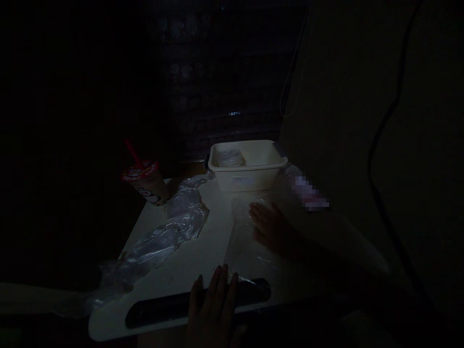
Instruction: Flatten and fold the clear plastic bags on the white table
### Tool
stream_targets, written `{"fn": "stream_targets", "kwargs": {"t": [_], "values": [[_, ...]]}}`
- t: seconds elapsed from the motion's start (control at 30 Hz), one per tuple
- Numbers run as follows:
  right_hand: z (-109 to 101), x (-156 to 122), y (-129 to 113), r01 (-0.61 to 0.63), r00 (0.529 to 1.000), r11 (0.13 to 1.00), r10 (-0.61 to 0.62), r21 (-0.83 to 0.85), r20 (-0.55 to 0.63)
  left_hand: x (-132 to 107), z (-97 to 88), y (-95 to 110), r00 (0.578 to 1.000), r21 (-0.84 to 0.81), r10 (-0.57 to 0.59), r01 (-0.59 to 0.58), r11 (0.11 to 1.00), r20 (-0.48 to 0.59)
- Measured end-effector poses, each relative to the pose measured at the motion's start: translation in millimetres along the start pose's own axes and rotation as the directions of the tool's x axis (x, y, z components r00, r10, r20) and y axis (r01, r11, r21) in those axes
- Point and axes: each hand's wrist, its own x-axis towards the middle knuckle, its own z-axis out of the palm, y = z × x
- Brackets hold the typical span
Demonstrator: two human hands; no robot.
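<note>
The light is very dim. My left hand (213, 304) lies at the table's front edge, fingers stretched forward over a long black strip (163, 307) in the tabletop. Farther forward, my right hand (271, 227) rests open, its fingers pointing left, on a clear plastic sheet or bag (241, 241). The plastic lies flat and reaches from near the left fingertips toward the bin. Whether it is one layer or a bag, I cannot tell. Neither hand grips anything visible.
A white plastic bin (250, 181) with dark handles stands at the back, with folded clear plastic (229, 158) inside. Crumpled clear plastic (155, 244) runs along the left of the white table (210, 246). A sealed drink cup (148, 186) with a red straw stands back left. A dark cable (375, 145) hangs right.
</note>
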Motion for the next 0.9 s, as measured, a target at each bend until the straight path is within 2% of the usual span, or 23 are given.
{"fn": "stream_targets", "kwargs": {"t": [0.1, 0.2, 0.27, 0.4, 0.47, 0.57, 0.63, 0.73, 0.83, 0.9], "values": [[-10.2, -14.4, 5.8, 0.024, 0.999, 1.000, -0.024, -0.003, -0.037, -0.4, -2.2, 1.3, 0.997, -0.038, -0.022, 0.020, 0.999, -0.070], [-8.6, -41.2, 5.9, 0.134, 0.991, 0.990, -0.134, 0.043, -0.008, 0.0, -4.3, -0.3, 0.982, -0.128, -0.014, -0.010, 0.992, -0.188], [2.5, -61.3, 1.8, 0.256, 0.967, 0.963, -0.256, 0.086, -0.012, 1.3, -5.1, -1.8, 0.966, -0.177, -0.012, -0.035, 0.984, -0.257], [33.7, -93.8, -15.6, 0.231, 0.973, 0.969, -0.229, 0.089, -0.028, 6.2, -6.7, -2.0, 0.945, -0.235, 0.010, -0.092, 0.968, -0.328], [42.4, -103.1, -26.1, 0.149, 0.988, 0.987, -0.146, 0.067, -0.052, 9.0, -9.2, -1.1, 0.946, -0.249, 0.020, -0.105, 0.963, -0.322], [41.7, -106.7, -36.8, 0.046, 0.996, 0.996, -0.040, 0.071, -0.084, 12.3, -15.6, -1.6, 0.949, -0.236, 0.036, -0.114, 0.965, -0.313], [36.5, -103.7, -37.5, 0.030, 0.995, 0.994, -0.020, 0.105, -0.101, 13.1, -20.4, -4.2, 0.946, -0.222, 0.099, -0.173, 0.960, -0.309], [29.3, -97.0, -30.7, 0.088, 0.993, 0.975, -0.068, 0.203, -0.100, 13.1, -25.8, -10.9, 0.947, -0.258, 0.198, -0.264, 0.929, -0.254], [21.7, -95.4, -23.1, 0.116, 0.991, 0.957, -0.094, 0.267, -0.096, 15.7, -27.9, -19.4, 0.984, -0.335, 0.129, -0.164, 0.928, -0.124], [14.1, -97.3, -21.0, 0.087, 0.993, 0.956, -0.062, 0.280, -0.099, 20.3, -27.2, -24.7, 0.995, -0.347, 0.099, -0.104, 0.932, -0.030]]}}
